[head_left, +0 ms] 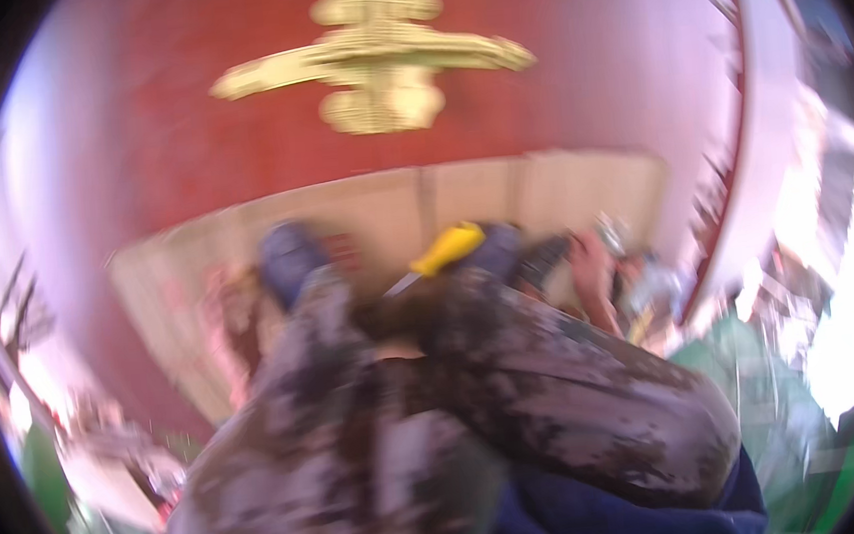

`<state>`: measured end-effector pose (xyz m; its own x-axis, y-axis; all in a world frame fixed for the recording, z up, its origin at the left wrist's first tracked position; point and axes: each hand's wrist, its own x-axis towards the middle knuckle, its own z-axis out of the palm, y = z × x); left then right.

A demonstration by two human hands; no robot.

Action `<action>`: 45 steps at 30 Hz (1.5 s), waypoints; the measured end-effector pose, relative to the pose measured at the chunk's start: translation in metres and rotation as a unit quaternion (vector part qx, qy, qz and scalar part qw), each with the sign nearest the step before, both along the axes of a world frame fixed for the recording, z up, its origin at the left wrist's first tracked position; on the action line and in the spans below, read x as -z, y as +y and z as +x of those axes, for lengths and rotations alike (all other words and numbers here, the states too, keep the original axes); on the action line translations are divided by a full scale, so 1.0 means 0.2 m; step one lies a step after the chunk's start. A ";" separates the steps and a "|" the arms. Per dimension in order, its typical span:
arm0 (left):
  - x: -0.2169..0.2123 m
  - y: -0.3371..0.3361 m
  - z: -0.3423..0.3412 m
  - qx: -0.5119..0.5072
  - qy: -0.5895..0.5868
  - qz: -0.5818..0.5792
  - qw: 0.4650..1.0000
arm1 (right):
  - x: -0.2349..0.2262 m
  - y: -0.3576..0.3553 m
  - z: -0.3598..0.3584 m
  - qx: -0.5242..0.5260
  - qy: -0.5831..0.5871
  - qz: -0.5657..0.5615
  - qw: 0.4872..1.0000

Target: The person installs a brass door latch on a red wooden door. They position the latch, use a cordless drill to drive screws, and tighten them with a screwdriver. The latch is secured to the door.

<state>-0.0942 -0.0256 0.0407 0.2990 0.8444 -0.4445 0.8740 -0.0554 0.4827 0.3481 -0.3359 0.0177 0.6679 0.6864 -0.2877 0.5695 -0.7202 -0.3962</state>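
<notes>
We look down past two knees in camouflage trousers [578,396], drawn up so that the lap and shins frame the working spot. Between the blue-grey shoes lies a yellow-handled screwdriver [451,249], its shaft slanting down to the left and its handle overlapping the right shoe [499,249]; we cannot tell whether it rests on the shoe or on the cardboard [382,198]. That central place probably suits either hand, and the bright handle is easy to find.

The left hand [221,321] is down outside the left shoe [292,256], over the cardboard. It is badly blurred, so we cannot tell whether its fingers are curled, loose or around something. The right hand [595,272] is beyond the right shin, beside a dark object [545,262]; whether it grasps that object or merely lies next to it — again, we cannot tell. Both arms pass outside the legs, perhaps because the raised knees fill the middle.

The cardboard seems laid out as a mat, likely to keep shoes and tools off the surface below. Beyond it is a red surface with a raised gold ornament [380,58], and silvery clutter [644,285] sits near the right hand, presumably for easy reach.
</notes>
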 end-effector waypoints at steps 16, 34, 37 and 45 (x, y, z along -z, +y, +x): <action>-0.10 0.19 -0.10 -0.063 -0.072 -0.012 0.995 | -0.04 0.11 -0.04 0.344 0.182 0.118 0.914; -0.25 0.30 0.92 0.029 -0.420 -0.292 0.859 | -0.42 1.22 -0.50 0.289 0.769 0.191 0.538; -0.28 0.32 0.94 0.089 -0.383 -0.197 0.898 | -0.37 1.21 -0.51 0.297 0.791 0.208 0.493; -0.22 0.29 0.93 0.059 -0.367 -0.193 0.908 | -0.36 1.19 -0.53 0.285 0.741 0.205 0.573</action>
<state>0.0923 0.0323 0.0851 0.7122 0.6116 -0.3446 0.3075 0.1694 0.9363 0.2424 -0.0980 0.0903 0.0478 0.6916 -0.7207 -0.8918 -0.2955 -0.3427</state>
